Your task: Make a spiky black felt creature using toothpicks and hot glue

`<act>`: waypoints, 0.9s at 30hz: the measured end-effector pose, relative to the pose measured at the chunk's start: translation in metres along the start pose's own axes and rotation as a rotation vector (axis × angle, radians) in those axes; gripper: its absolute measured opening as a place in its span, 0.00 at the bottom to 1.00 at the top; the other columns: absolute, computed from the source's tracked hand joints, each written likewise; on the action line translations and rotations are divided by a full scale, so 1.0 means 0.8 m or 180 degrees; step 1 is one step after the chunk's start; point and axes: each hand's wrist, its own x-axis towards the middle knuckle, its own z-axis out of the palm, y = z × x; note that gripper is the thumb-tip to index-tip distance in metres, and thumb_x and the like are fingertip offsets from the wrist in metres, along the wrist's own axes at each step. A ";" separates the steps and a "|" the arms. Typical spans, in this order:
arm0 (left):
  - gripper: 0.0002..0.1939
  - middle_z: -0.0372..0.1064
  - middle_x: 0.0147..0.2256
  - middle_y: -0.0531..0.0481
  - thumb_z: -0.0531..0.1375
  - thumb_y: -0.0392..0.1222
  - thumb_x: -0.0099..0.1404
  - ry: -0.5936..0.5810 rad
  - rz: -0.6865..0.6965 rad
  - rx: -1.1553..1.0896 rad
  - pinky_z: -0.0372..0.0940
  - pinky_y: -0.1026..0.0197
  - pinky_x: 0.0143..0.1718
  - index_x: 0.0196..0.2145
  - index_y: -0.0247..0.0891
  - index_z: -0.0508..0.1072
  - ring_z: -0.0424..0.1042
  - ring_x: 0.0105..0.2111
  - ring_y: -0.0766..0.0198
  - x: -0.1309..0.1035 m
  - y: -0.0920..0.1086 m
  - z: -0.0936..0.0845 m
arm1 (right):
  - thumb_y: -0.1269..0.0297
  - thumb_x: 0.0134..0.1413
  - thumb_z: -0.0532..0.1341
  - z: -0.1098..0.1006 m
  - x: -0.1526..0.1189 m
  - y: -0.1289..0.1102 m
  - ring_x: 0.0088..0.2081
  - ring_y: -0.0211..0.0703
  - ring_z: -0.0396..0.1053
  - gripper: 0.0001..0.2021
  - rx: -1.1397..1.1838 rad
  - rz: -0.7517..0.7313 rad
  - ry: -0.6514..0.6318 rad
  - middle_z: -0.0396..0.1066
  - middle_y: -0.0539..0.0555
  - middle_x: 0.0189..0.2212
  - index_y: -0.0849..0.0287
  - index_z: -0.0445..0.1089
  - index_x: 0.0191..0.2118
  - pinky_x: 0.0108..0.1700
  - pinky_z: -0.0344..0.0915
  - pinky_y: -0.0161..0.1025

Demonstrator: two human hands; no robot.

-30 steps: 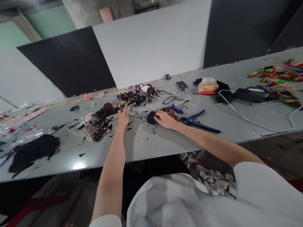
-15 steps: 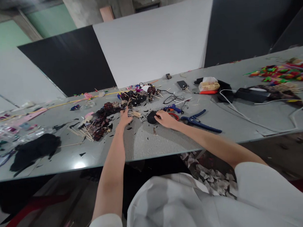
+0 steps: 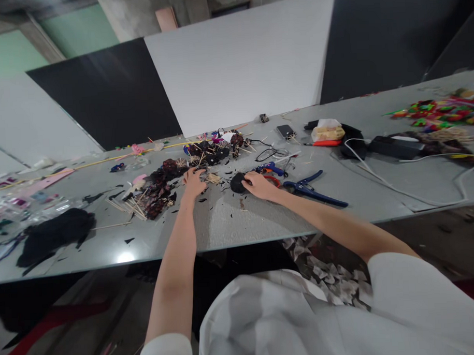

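My right hand [image 3: 259,186] grips a small round black piece [image 3: 237,183], which looks like a ball or wad of dark cloth, at its right side. To the left, my left hand [image 3: 194,183] is over the table with its fingers apart and bent, beside a small bundle of thin wooden sticks [image 3: 212,178]. I see nothing held in it. Just beyond that hand lie dark balls bristling with sticks [image 3: 197,159]. A heap of dark patterned fabric [image 3: 155,193] with more wooden sticks [image 3: 127,206] lies left of it.
Blue-handled cutters [image 3: 313,191] and a blue glue gun [image 3: 271,168] lie right of my right hand. Farther off are a phone [image 3: 285,131], a white cable [image 3: 401,195] and colourful pieces [image 3: 437,113]. Black cloth [image 3: 58,235] lies at left, near the table's front edge.
My left hand's fingers have shifted slightly left and spread more. My right hand stays on the round black piece in about the same place.
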 end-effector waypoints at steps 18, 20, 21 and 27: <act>0.07 0.63 0.60 0.41 0.66 0.47 0.67 -0.0396 0.0983 0.0136 0.48 0.33 0.66 0.37 0.46 0.83 0.52 0.65 0.38 0.005 0.015 0.020 | 0.65 0.69 0.55 -0.002 0.001 -0.003 0.39 0.48 0.66 0.13 -0.0016 0.0000 -0.0037 0.68 0.56 0.31 0.56 0.65 0.29 0.44 0.60 0.41; 0.06 0.64 0.60 0.41 0.66 0.46 0.67 -0.0400 0.0991 0.0136 0.49 0.34 0.66 0.37 0.45 0.83 0.53 0.64 0.38 0.006 0.016 0.021 | 0.66 0.69 0.55 -0.003 0.001 -0.004 0.38 0.48 0.66 0.14 -0.0019 0.0004 -0.0046 0.68 0.55 0.30 0.56 0.64 0.29 0.42 0.59 0.41; 0.06 0.64 0.60 0.41 0.66 0.45 0.67 -0.0402 0.0992 0.0119 0.49 0.35 0.66 0.37 0.45 0.83 0.53 0.63 0.38 0.006 0.016 0.022 | 0.66 0.69 0.55 -0.004 0.001 -0.004 0.37 0.48 0.66 0.14 -0.0019 0.0007 -0.0049 0.67 0.55 0.30 0.56 0.63 0.29 0.41 0.59 0.41; 0.06 0.65 0.58 0.41 0.65 0.44 0.68 -0.0406 0.1021 0.0080 0.49 0.38 0.66 0.36 0.44 0.83 0.54 0.63 0.39 0.006 0.016 0.021 | 0.65 0.69 0.55 -0.004 0.001 -0.003 0.36 0.47 0.65 0.14 -0.0015 0.0002 -0.0042 0.66 0.54 0.29 0.56 0.62 0.28 0.40 0.59 0.41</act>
